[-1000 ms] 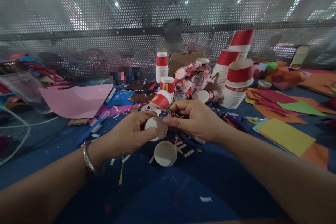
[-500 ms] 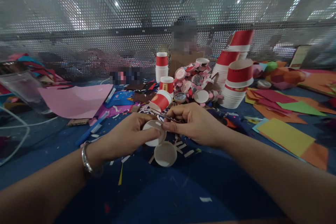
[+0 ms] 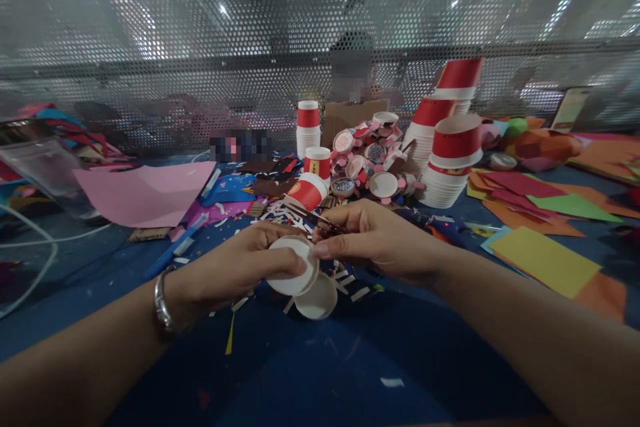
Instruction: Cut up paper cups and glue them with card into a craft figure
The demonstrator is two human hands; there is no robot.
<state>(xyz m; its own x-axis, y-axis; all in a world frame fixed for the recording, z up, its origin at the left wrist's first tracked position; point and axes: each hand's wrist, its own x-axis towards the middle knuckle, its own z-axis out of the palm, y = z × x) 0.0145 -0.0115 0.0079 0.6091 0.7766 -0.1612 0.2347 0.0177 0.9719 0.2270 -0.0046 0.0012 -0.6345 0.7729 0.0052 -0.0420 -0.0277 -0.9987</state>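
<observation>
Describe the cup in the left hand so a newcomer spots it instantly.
On the blue table, look where two hands meet. The left hand pinches a small white paper cup, round end toward the camera, beside the right hand holding scissors. Unlike the second white cup lying just below, it is gripped; cups behind are red-banded.

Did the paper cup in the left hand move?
Yes. The paper cup dropped lower, toward the loose white cup beneath it, and now overlaps it in view.

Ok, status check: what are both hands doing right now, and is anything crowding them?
Left hand gripping white paper cup. Right hand closed on scissors, blades just above the cup. Second cup lies on table just beneath, paper scraps around.
</observation>
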